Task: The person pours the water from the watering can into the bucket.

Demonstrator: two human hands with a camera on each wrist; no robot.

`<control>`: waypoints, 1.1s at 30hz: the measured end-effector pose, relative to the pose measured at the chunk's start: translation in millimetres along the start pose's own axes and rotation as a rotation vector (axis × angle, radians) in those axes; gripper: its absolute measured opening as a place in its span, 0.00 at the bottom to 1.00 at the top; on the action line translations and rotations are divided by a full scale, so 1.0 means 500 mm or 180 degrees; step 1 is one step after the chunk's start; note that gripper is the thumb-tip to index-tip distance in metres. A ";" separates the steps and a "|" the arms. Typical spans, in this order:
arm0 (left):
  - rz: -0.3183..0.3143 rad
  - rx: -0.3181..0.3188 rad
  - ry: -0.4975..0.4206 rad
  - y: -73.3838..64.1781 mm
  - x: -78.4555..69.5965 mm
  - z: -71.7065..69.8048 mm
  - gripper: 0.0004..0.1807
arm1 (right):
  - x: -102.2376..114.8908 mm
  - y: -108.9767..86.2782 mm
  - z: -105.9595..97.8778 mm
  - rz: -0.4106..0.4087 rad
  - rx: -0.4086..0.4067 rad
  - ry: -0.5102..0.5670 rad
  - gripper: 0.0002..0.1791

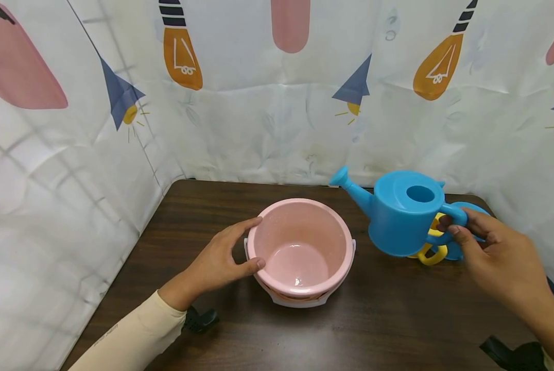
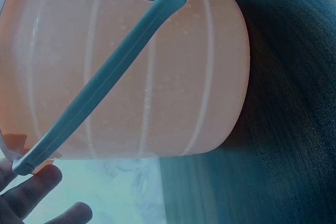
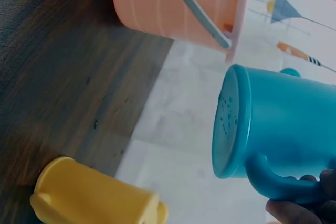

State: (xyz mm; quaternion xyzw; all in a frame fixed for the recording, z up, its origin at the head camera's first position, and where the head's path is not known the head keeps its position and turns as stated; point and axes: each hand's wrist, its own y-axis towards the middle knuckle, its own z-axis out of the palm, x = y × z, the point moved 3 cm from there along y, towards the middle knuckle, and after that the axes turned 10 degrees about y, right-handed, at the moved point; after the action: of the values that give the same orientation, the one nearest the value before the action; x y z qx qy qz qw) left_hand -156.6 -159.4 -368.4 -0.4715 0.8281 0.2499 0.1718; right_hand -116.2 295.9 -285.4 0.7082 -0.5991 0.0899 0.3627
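Observation:
A pink bucket [image 1: 300, 288] stands upright on the dark wooden table, its inside shiny at the bottom. My left hand [image 1: 217, 263] is at the bucket's left side, thumb and fingers spread, with fingertips touching the rim. In the left wrist view, two fingers [image 2: 39, 184] extend beside the end of the bucket's handle [image 2: 105, 82]. To the right, a blue watering can [image 1: 397, 221] is held above the table, spout pointing left toward the bucket. My right hand [image 1: 508, 252] grips its handle. Small holes dot the can's base [image 3: 228, 119] in the right wrist view.
Behind the watering can stands a yellow vessel with a handle [image 1: 432, 256], partly hidden. A second blue object [image 1: 454, 252] sits beside it, mostly covered. Patterned white cloth [image 1: 258, 129] hangs along the table's back and left edges.

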 end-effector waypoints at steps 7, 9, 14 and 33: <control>0.0016 -0.0007 -0.0020 -0.001 0.000 0.001 0.45 | 0.012 0.000 0.001 -0.0152 0.0000 0.0023 0.21; 0.0024 -0.0009 -0.0022 0.000 0.001 0.002 0.45 | 0.015 0.000 0.002 -0.0166 0.0018 0.0032 0.21; 0.0005 0.0005 -0.0019 0.000 0.001 0.003 0.46 | 0.022 0.001 0.003 -0.0150 0.0073 0.0034 0.22; 0.0073 -0.0013 -0.0047 0.003 0.002 0.000 0.45 | 0.057 0.007 0.000 -0.0555 0.0056 0.0116 0.21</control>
State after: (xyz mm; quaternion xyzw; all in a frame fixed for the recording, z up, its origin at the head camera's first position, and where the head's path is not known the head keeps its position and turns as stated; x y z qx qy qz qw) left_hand -158.1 -159.3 -368.7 -0.4605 0.8316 0.2571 0.1741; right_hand -111.9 273.3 -267.9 0.7590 -0.5277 0.0761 0.3737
